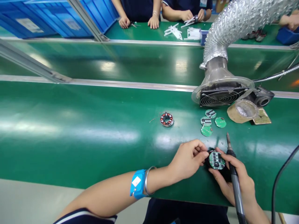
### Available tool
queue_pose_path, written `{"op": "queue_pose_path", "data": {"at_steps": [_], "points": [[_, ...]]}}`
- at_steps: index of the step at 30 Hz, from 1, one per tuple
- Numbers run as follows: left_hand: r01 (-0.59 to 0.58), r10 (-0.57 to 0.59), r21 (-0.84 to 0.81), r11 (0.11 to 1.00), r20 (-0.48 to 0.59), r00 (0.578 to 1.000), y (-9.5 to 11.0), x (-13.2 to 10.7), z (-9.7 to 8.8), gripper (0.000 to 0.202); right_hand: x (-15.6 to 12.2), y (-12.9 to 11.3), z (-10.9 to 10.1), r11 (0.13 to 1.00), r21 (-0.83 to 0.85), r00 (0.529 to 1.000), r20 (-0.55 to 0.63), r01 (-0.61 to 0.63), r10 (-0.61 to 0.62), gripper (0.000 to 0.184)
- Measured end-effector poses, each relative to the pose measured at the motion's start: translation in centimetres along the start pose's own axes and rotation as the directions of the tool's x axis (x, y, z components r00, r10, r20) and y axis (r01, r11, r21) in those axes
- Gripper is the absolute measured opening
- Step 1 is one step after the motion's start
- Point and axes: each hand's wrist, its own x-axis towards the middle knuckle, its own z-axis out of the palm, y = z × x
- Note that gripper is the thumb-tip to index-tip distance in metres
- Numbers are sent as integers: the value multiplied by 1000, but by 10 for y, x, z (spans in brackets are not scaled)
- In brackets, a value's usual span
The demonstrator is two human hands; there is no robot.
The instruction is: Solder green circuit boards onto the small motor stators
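A round green circuit board (217,160) with dark components faces up on a dark round part, close to the bench's front edge. My right hand (243,179) is closed, its thumb and fingers around that part. A soldering iron (236,183) lies across the same hand, its tip pointing away from me and apart from the board. My left hand (188,160) pinches with thumb and forefinger at the board's left edge; whatever is between the fingertips is too small to make out. Several loose round circuit boards (206,131) lie beyond my hands. Further left sits a ring-shaped motor stator (166,119) with copper windings.
A fume extractor fan (221,97) on a silver duct (224,34) stands back right, beside a tub (241,111) and a sponge tray (263,117). A black cable (277,177) hangs at right. Co-workers' hands (153,21), blue bins (58,18) and white strips (173,31) are across the line.
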Motion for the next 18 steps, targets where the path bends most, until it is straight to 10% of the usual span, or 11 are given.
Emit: {"op": "queue_pose_path", "data": {"at_steps": [5, 9, 14, 18], "points": [[-450, 517, 431, 782, -46, 855, -13, -9, -3, 17, 1, -2, 0, 999, 17, 1000, -9, 28, -28, 45], [-557, 651, 563, 611, 44, 758, -19, -13, -4, 26, 1, -1, 0, 998, 23, 999, -4, 51, -51, 45], [-348, 365, 308, 886, 3, 931, -10, -20, -1, 38, 0, 1, 0, 998, 31, 998, 11, 55, -56, 45], [-173, 174, -18, 985, 62, 983, -8, -29, 3, 55, 0, 1, 0, 996, 52, 997, 33, 68, -70, 45]]}}
